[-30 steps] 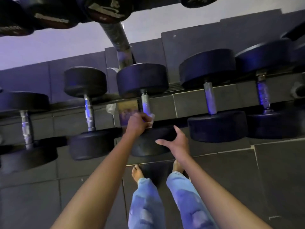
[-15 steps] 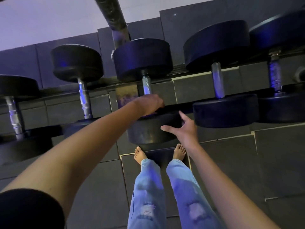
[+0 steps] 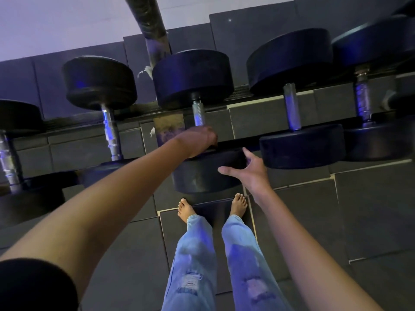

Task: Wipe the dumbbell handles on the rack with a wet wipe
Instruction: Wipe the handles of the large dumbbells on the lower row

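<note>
Several black dumbbells lie across the low rack (image 3: 269, 104). The middle dumbbell has a knurled steel handle (image 3: 198, 113) between its far head (image 3: 193, 77) and near head (image 3: 202, 176). My left hand (image 3: 197, 142) is curled around the lower end of that handle; the wet wipe is hidden under the hand. My right hand (image 3: 249, 171) has its fingers spread and rests on the right side of the near head.
Neighbouring dumbbell handles stand left (image 3: 110, 131) and right (image 3: 290, 106), with another further right (image 3: 362, 102). A rack post (image 3: 150, 28) rises behind the middle dumbbell. My bare feet (image 3: 186, 209) stand on dark floor tiles just below the near head.
My left hand slid down the handle towards the near head, and the white wipe that showed by the fingers is now hidden. My right hand stayed on the near head.
</note>
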